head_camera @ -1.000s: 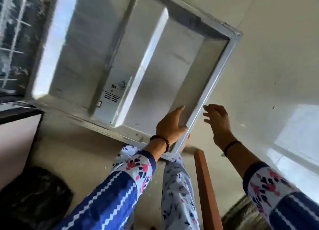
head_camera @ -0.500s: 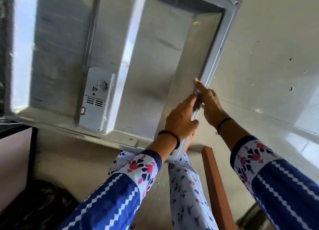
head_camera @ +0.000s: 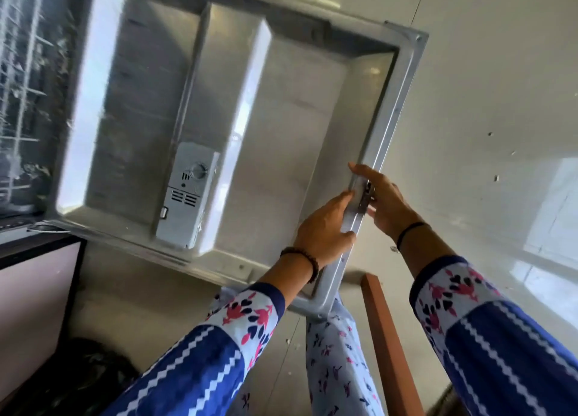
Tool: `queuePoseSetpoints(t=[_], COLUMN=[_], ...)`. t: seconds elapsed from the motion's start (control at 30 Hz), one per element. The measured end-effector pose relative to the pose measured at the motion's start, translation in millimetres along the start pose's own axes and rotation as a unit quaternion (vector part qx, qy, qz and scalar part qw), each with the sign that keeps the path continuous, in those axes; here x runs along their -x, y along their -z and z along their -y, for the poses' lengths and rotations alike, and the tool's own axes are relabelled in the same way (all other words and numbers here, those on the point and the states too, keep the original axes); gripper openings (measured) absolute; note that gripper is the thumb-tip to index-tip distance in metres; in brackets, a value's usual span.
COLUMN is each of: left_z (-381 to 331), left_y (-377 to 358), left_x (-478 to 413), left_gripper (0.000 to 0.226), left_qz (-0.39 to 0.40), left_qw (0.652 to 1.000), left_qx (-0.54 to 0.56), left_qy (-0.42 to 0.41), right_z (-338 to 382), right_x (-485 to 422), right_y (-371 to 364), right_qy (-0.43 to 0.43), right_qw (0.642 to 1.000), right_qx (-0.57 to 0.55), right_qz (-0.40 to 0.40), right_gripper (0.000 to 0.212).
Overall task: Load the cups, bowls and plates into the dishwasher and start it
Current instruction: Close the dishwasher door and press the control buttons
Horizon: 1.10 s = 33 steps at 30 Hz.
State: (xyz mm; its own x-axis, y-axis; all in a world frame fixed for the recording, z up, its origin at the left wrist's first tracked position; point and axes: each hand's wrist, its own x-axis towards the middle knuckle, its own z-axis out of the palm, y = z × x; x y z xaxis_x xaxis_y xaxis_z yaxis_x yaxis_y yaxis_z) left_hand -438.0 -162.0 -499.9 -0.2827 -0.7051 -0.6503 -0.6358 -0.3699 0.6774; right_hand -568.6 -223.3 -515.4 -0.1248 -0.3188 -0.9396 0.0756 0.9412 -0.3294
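Grey stainless-steel dishwasher door (head_camera: 281, 118), folded open from hinges at its left edge. The free right rim, whose long axis runs from far corner to near corner, is held at mid-length. The left hand (head_camera: 325, 231) is laid on the inner face, apparently pinching. The right hand (head_camera: 386, 203) is curled over from outside.
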Motion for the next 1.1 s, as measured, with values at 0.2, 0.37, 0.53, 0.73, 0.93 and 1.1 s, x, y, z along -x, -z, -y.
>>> queuePoseSetpoints(t=[0.2, 0.37, 0.53, 0.73, 0.93, 1.1], left_z=[-52.0, -94.5, -117.9, -135.5, -140.2, -141.1], left_y=[45.6, 95.1, 141.4, 192.3, 237.2, 261.4], left_x=[63.3, 125.5, 182.2, 249.8, 306.9, 333.5], left_gripper=[0.064, 0.066, 0.07, 0.075, 0.073, 0.073], left_qz=[-0.068, -0.102, -0.133, -0.207, -0.32, -0.394], left_qw=[0.997, 0.994, 0.991, 0.978, 0.946, 0.916], left_qx=[0.014, 0.0, -0.01, -0.023, -0.002, 0.0], left_qy=[-0.032, -0.032, -0.003, 0.017, 0.044, 0.069], right_z=[31.0, 69.9, 101.7, 139.1, 174.3, 207.4], right_x=[87.4, 174.9, 253.6, 324.6, 383.5, 424.6], right_y=[-2.4, -23.6, -54.9, -95.1, -127.6, -162.1], right_qy=[0.021, 0.038, 0.061, 0.08, 0.064, 0.067], right_qw=[0.999, 0.999, 0.997, 0.997, 0.987, 0.973], right_qx=[0.037, 0.012, -0.029, 0.01, 0.08, 0.162], right_qz=[-0.014, 0.001, -0.024, 0.016, 0.12, 0.151], right_gripper=[0.072, 0.093, 0.057, 0.04, 0.043, 0.019])
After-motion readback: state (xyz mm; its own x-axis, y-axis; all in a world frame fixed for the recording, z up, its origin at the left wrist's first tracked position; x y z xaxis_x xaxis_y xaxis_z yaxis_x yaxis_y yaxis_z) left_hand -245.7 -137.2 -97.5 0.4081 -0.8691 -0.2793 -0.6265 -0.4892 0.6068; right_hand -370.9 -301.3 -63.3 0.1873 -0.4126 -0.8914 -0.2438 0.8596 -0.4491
